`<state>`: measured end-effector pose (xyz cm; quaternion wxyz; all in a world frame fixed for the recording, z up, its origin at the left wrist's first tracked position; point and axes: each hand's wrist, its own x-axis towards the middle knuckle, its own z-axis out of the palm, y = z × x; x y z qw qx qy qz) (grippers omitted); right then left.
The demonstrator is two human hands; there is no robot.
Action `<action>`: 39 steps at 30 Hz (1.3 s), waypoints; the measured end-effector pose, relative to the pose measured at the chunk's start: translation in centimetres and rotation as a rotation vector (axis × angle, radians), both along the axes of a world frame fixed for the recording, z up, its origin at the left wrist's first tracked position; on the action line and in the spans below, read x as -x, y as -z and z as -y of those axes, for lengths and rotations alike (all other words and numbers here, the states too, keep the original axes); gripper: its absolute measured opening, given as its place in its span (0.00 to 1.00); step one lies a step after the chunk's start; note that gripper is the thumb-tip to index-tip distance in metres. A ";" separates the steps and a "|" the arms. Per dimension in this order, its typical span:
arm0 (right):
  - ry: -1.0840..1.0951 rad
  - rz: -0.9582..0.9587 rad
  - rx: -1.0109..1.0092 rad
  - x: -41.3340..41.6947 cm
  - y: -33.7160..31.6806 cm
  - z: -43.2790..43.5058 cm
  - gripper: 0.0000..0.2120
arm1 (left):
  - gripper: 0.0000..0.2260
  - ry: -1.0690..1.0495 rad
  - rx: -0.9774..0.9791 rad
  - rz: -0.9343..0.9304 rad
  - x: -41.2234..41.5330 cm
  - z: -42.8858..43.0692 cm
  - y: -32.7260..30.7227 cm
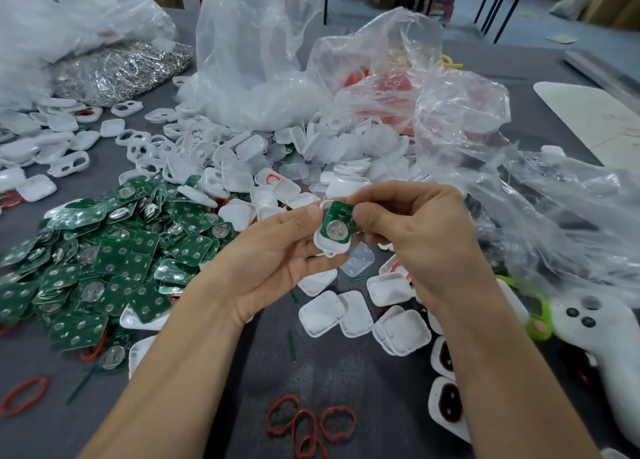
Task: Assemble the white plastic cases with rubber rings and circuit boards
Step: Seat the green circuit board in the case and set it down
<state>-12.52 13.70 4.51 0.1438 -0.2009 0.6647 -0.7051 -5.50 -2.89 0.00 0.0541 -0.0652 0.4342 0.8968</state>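
Both hands meet over the middle of the grey table [332, 382]. The left hand [273, 261] has its grip closed around a white case [331, 245], fingers curled beneath it and the thumb lying on its upper left edge. A green circuit board [337, 220] with a round silver battery on it sits in the open face of the case, tilted. Its upper end stands a little above the case rim. The right hand [415, 230] has its grip closed on that board, thumb and forefinger pinching its upper right edge.

At nine o'clock from the hands lies a wide heap of circuit boards [104, 250], some with batteries showing. At twelve o'clock is a heap of white case halves [277, 153], spilling out from under crumpled clear plastic bags [256, 60]. One of the bags, at one o'clock, shows red through it. At eleven o'clock, far back, is a bag of small metal clips [121, 70].

Loose case halves [336, 315] lie at six o'clock just below the hands, and nearer still a cluster of red rubber rings [304, 427]. One more ring [24, 394] lies at eight o'clock. At five o'clock, cases fitted with red rings [446, 403] lie face up beside the right forearm. A white controller [599, 330] and green scissor handles [538, 323] lie at four o'clock.
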 end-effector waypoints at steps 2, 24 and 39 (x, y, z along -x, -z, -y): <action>-0.016 -0.042 -0.015 0.0 0.2 0.1 0.15 | 0.15 0.013 -0.009 -0.014 -0.1 -0.1 -0.1; 0.275 -0.527 -0.335 -1.1 1.1 1.0 0.09 | 0.15 -0.010 -0.023 -0.004 0.0 -0.2 -0.1; 0.381 -0.473 -0.421 -1.4 2.6 2.1 0.07 | 0.21 -0.041 0.181 -0.017 0.3 -0.5 0.1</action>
